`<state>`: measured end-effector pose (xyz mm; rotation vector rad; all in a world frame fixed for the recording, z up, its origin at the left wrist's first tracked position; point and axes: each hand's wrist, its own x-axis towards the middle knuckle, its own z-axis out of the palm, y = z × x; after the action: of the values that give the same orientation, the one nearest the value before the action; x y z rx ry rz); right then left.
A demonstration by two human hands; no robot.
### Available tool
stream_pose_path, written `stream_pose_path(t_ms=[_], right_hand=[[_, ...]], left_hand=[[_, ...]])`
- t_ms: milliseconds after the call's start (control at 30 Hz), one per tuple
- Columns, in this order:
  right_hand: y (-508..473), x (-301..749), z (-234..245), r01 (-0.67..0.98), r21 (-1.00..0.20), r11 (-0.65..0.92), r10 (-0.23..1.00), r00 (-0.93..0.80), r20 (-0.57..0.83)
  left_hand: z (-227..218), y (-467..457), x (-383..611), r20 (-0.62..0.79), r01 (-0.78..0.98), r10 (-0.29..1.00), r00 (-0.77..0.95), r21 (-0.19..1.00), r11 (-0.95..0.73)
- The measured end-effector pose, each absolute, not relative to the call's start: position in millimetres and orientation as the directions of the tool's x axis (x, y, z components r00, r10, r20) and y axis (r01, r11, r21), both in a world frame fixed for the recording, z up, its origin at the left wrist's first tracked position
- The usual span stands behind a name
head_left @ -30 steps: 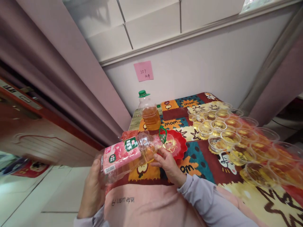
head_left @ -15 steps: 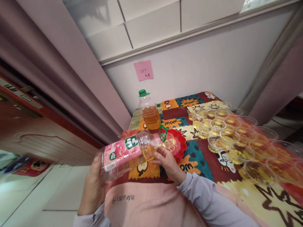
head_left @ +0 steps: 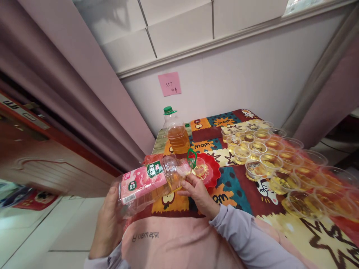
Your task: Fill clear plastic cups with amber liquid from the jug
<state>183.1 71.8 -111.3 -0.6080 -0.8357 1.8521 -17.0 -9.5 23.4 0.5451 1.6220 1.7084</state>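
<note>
A large clear plastic bottle with a pink and green label lies tilted nearly level, a little yellowish liquid along its lower side. My left hand grips its base end. At the neck, my right hand supports it from below, fingers curled against the plastic. A green handle ring hangs round the neck. The bottle's mouth points over a clear plastic cup in a red scalloped tray. Whether liquid is flowing I cannot tell.
Behind the tray stands a second bottle with amber liquid and a green cap. Several clear cups of yellow liquid fill the table's right side. A pink note is on the wall. A wooden door stands at the left.
The view has shifted very slightly. Both hands and the tilted bottle hold nearly the same position.
</note>
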Motion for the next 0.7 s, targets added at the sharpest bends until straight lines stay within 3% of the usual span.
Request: stream_pose_path(t_ms=[700], right_hand=[[71.6,181.6,-113.8,-0.578,-0.766,-0.282,0.918,-0.395,-0.040]], left_hand=[[26.7,-8.2,-15.5,-0.175,-0.194,0.697,-0.695,0.980,0.052]])
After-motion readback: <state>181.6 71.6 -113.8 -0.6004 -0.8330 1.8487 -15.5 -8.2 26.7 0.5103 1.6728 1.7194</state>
